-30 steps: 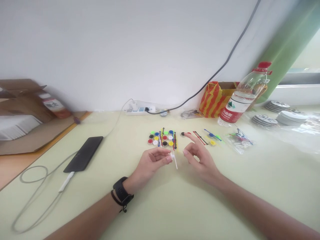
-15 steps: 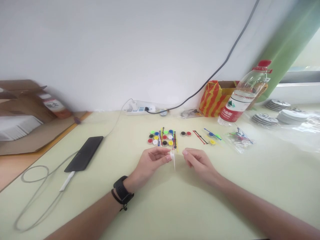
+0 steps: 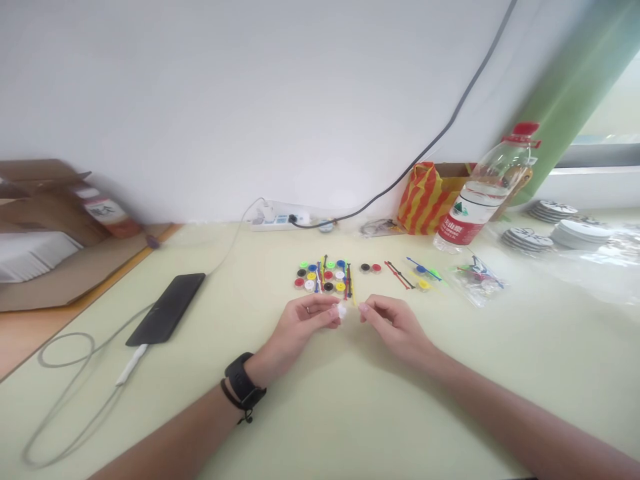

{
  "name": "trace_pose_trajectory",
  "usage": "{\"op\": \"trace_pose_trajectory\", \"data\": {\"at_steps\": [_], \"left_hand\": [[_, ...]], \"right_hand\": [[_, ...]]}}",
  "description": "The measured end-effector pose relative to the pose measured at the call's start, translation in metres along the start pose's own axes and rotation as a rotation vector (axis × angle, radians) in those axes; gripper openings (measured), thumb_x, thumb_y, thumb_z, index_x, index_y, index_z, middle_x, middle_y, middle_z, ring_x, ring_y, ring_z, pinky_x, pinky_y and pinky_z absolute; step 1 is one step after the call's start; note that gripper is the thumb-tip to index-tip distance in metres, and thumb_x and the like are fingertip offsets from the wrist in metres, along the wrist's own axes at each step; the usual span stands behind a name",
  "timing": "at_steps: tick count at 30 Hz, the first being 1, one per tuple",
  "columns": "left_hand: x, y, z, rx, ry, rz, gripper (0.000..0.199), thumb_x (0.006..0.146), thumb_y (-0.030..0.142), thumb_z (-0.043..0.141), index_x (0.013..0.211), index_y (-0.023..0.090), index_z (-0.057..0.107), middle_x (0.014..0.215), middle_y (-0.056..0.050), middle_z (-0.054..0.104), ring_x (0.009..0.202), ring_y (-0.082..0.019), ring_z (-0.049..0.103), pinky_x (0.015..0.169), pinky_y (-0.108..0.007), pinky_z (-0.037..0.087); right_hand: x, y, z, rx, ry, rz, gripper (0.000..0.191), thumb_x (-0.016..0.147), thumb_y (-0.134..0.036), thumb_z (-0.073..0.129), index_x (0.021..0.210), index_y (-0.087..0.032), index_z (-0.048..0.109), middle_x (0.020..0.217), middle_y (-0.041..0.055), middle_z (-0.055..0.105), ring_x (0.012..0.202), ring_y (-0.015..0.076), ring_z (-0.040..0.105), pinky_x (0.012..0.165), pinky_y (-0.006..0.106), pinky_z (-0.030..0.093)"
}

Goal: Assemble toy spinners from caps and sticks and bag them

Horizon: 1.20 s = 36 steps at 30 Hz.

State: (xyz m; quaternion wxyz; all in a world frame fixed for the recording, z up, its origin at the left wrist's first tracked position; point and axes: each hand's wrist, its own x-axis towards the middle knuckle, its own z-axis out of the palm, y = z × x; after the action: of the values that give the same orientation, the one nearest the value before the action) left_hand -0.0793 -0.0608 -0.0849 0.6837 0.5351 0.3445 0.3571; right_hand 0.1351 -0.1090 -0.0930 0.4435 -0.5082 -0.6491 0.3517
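Observation:
My left hand (image 3: 311, 319) pinches a small white plastic piece (image 3: 341, 311) between thumb and fingertips, above the table. Close by on the right, my right hand (image 3: 393, 321) has its thumb and forefinger pressed together; whatever lies between them is too small to make out. Just beyond the hands lie several round discs in various colours, among them a yellow disc (image 3: 341, 287) and a black disc (image 3: 329, 287). Thin arrow pointers rest among them, including a yellow pointer (image 3: 354, 287). Farther right are a red pointer (image 3: 393, 268) and a blue pointer (image 3: 419, 265).
A clear plastic bag (image 3: 477, 283) of small parts lies on the right, near a large water bottle (image 3: 465, 213) and a striped bag (image 3: 423, 200). Stacked round boards (image 3: 527, 239) stand farther right. On the left are a phone (image 3: 167, 310) with its cable and a cardboard box (image 3: 50, 193).
My right hand has moved slightly left, closer to the left hand. The thin white pointer seen edge-on at the white piece no longer shows clearly. The left hand keeps its pinch.

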Motion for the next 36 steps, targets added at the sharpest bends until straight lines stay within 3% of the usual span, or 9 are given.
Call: {"op": "trace_pose_trajectory", "data": {"at_steps": [5, 14, 21, 26, 31, 36], "left_hand": [[-0.0001, 0.0019, 0.0005, -0.015, -0.029, -0.008, 0.028, 0.087, 0.033, 0.077, 0.110, 0.018, 0.077, 0.105, -0.010, 0.076, 0.090, -0.019, 0.070, 0.085, -0.031, 0.055], [0.0004, 0.0022, -0.0005, 0.024, -0.029, -0.040, 0.028, 0.085, 0.034, 0.079, 0.108, 0.019, 0.076, 0.099, -0.007, 0.074, 0.085, -0.016, 0.067, 0.078, -0.027, 0.051], [0.0011, 0.0018, 0.0017, 0.062, -0.052, -0.013, 0.032, 0.083, 0.035, 0.081, 0.109, 0.017, 0.074, 0.093, -0.007, 0.073, 0.080, -0.015, 0.063, 0.075, -0.027, 0.051], [0.0019, -0.0023, -0.0013, 0.110, -0.102, 0.013, 0.029, 0.084, 0.033, 0.080, 0.108, 0.018, 0.073, 0.098, -0.007, 0.074, 0.086, -0.016, 0.066, 0.077, -0.028, 0.051], [-0.0004, -0.0041, -0.0011, 0.116, -0.129, 0.007, 0.026, 0.079, 0.029, 0.085, 0.097, 0.017, 0.071, 0.101, -0.007, 0.075, 0.094, -0.019, 0.070, 0.089, -0.032, 0.053], [-0.0017, 0.0000, 0.0023, 0.140, -0.128, 0.019, 0.043, 0.084, 0.035, 0.081, 0.122, 0.021, 0.066, 0.112, -0.010, 0.075, 0.104, -0.023, 0.069, 0.090, -0.034, 0.053]], "right_hand": [[-0.0008, -0.0010, 0.0010, -0.009, 0.001, -0.012, 0.038, 0.100, -0.044, 0.050, 0.073, -0.019, 0.058, 0.067, -0.0003, 0.050, 0.061, 0.0132, 0.043, 0.054, 0.025, 0.034], [-0.0013, -0.0011, 0.0011, -0.002, 0.007, -0.044, 0.033, 0.101, -0.041, 0.051, 0.077, -0.018, 0.059, 0.069, -0.0003, 0.051, 0.062, 0.0127, 0.042, 0.055, 0.025, 0.034], [-0.0043, -0.0050, 0.0043, 0.060, -0.106, -0.047, 0.028, 0.100, -0.040, 0.054, 0.084, -0.019, 0.062, 0.068, -0.0015, 0.052, 0.060, 0.0122, 0.042, 0.055, 0.025, 0.033], [-0.0030, -0.0013, 0.0043, 0.053, -0.145, -0.052, 0.030, 0.101, -0.042, 0.052, 0.085, -0.019, 0.062, 0.069, -0.0017, 0.052, 0.060, 0.0119, 0.041, 0.055, 0.026, 0.033], [-0.0031, -0.0002, 0.0041, 0.113, -0.186, 0.005, 0.032, 0.100, -0.046, 0.054, 0.083, -0.019, 0.059, 0.068, -0.0029, 0.048, 0.061, 0.0116, 0.040, 0.055, 0.026, 0.033], [-0.0019, -0.0015, 0.0018, 0.120, -0.147, -0.024, 0.027, 0.101, -0.044, 0.051, 0.088, -0.021, 0.054, 0.072, -0.0023, 0.052, 0.065, 0.0129, 0.047, 0.061, 0.026, 0.040]]}}
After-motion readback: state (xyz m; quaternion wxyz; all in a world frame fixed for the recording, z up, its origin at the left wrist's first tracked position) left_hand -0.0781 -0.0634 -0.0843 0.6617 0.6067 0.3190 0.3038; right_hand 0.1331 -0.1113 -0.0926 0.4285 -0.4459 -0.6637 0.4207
